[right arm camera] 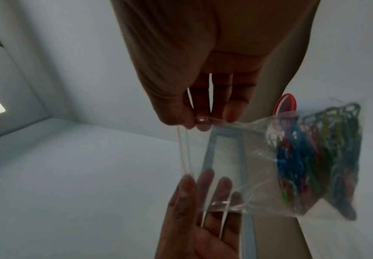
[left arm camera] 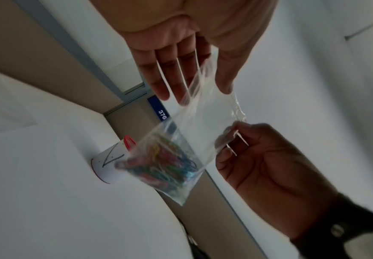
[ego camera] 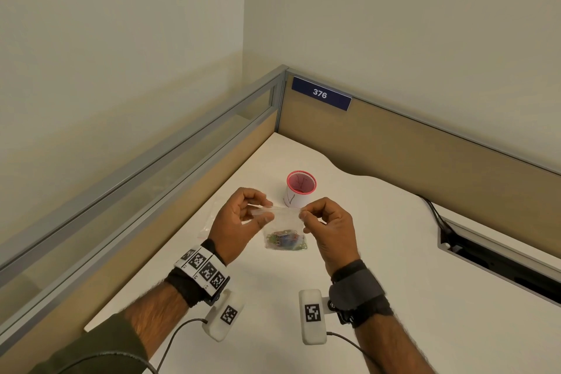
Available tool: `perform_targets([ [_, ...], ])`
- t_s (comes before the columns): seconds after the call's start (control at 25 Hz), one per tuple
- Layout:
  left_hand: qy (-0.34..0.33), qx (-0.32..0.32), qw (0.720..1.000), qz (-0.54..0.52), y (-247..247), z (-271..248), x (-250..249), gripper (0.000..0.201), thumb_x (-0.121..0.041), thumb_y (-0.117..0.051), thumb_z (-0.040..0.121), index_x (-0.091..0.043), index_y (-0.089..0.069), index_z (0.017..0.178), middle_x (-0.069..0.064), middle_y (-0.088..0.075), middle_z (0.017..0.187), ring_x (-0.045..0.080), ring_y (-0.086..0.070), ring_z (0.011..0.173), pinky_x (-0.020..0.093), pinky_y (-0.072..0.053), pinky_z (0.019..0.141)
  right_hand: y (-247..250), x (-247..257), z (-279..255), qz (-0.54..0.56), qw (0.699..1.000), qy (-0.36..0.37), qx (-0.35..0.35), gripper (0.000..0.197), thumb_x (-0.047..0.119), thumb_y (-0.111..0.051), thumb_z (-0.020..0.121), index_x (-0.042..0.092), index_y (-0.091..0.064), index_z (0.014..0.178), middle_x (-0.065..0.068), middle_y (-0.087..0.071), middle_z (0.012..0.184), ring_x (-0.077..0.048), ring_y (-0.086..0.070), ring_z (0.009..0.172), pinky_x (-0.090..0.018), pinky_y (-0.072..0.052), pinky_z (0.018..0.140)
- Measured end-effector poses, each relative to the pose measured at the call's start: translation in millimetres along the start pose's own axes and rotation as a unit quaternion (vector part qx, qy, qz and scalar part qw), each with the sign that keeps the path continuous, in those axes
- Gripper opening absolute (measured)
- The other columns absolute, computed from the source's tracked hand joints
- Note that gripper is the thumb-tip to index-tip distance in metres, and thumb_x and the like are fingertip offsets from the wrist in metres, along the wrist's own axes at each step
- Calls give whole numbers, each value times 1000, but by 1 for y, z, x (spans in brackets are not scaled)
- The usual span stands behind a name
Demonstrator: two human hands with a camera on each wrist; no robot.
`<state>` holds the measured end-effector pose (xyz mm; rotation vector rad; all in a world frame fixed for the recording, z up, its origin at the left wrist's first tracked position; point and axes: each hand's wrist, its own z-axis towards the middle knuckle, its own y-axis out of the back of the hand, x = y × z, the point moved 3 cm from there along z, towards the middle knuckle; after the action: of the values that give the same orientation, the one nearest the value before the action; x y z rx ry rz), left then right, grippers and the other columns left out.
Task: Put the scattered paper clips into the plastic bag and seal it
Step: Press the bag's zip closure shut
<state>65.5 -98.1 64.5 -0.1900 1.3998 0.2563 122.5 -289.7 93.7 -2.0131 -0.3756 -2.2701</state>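
Note:
A small clear plastic bag [ego camera: 285, 220] hangs above the white table [ego camera: 379, 252], held by its top edge. Several coloured paper clips [ego camera: 286, 240] lie bunched in its bottom. My left hand [ego camera: 267, 211] pinches the bag's left top corner between thumb and fingers. My right hand [ego camera: 303, 216] pinches the right top corner. In the left wrist view the bag [left arm camera: 203, 113] stretches from my left hand [left arm camera: 201, 89] to my right hand [left arm camera: 230, 138], clips [left arm camera: 165, 163] low. In the right wrist view my right hand [right arm camera: 197, 121] pinches the bag [right arm camera: 236, 166] beside its red strip; the clips [right arm camera: 314, 157] are at right.
A red mesh cup [ego camera: 300, 188] wrapped in white paper stands just behind the bag. Another clear bag [ego camera: 209, 222] lies flat on the table behind my left hand. Partition walls [ego camera: 394, 143] close the far and left sides. A cable slot [ego camera: 491, 261] opens at the right.

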Motion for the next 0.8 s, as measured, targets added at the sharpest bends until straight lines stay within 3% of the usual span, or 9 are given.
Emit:
perform_targets([
  [0.12, -71, 49, 987, 134, -6, 1, -7, 36, -13, -81, 82, -24, -67, 113, -12, -72, 108, 6, -67, 104, 19, -53, 92, -4, 0, -2, -34, 999, 3, 20, 7, 3, -64, 84, 8, -66, 79, -4, -65, 80, -20, -61, 79, -32, -56, 69],
  [0.2, -101, 66, 974, 194, -14, 3, -11, 27, -28, -79, 82, -23, -70, 108, -12, -71, 105, 5, -66, 101, 20, -53, 89, -6, 1, -4, -48, 999, 3, 26, 6, 5, -64, 84, 9, -67, 80, 1, -65, 78, -19, -62, 78, -31, -56, 72],
  [0.32, -93, 67, 965, 237, -20, 5, -11, 34, -49, -63, 81, -21, -73, 98, -8, -73, 98, 10, -65, 97, 27, -53, 87, -8, 0, -5, -69, 997, 11, 26, 8, 7, -64, 85, 11, -67, 79, 0, -66, 78, -16, -61, 76, -28, -55, 71],
  [0.6, -92, 64, 957, 267, -23, 8, -8, 38, -58, -58, 79, -25, -72, 93, -10, -72, 94, 15, -64, 95, 39, -52, 89, -8, -4, -6, -71, 997, 11, 32, 12, 9, -64, 86, 16, -67, 77, -2, -68, 78, -17, -63, 75, -30, -56, 73],
  [0.8, -74, 64, 958, 268, -25, 9, -7, 20, -42, -68, 82, -24, -69, 91, -12, -66, 90, 15, -62, 96, 33, -46, 90, -8, -5, -6, -73, 997, 8, 39, 11, 10, -64, 86, 17, -67, 78, -1, -68, 78, -18, -65, 76, -31, -57, 72],
])
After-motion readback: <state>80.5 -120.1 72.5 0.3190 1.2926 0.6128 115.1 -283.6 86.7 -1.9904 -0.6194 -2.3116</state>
